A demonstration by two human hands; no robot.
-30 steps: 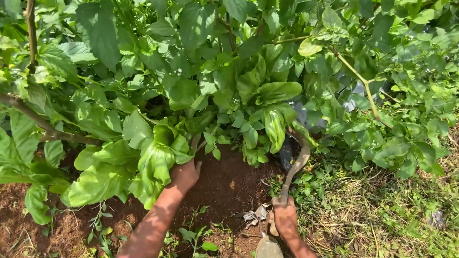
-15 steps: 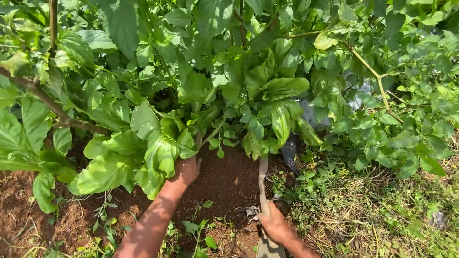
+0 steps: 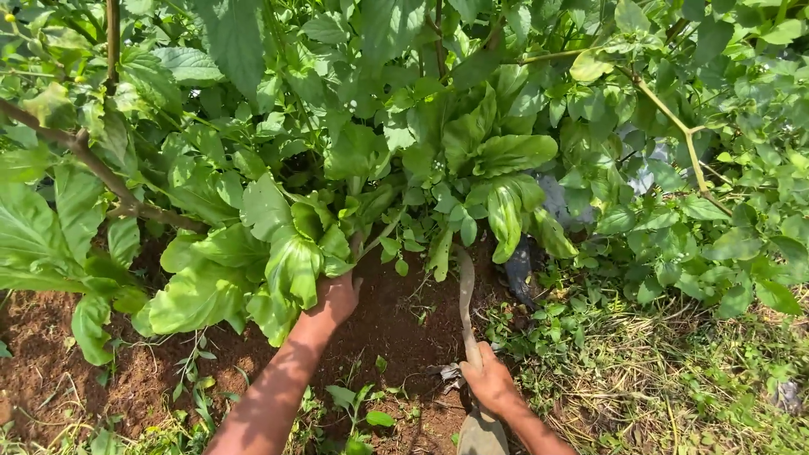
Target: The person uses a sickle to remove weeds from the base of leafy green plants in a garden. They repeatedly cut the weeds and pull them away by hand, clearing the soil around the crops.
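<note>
- While the left hand grips the leafy plant at its base above the soil, its fingers wrapped around the stems,
- the right hand clasps the sickle; its blade, near those fingers, could slip and cut them.

This was an outdoor vegetable plot or garden, seen in bright sun. Bare reddish-brown soil lay in a worked patch, with small weeds sprouting from it. Broad-leaved greens grew low over the soil, crowded among taller bushes with thin woody branches. To the right the ground was covered in dry grass mixed with green creepers. A curved blade, the kind used for cutting plants, reached in under the leaves. There was no paving, wall or furniture in view, only plants and earth from edge to edge.
</note>
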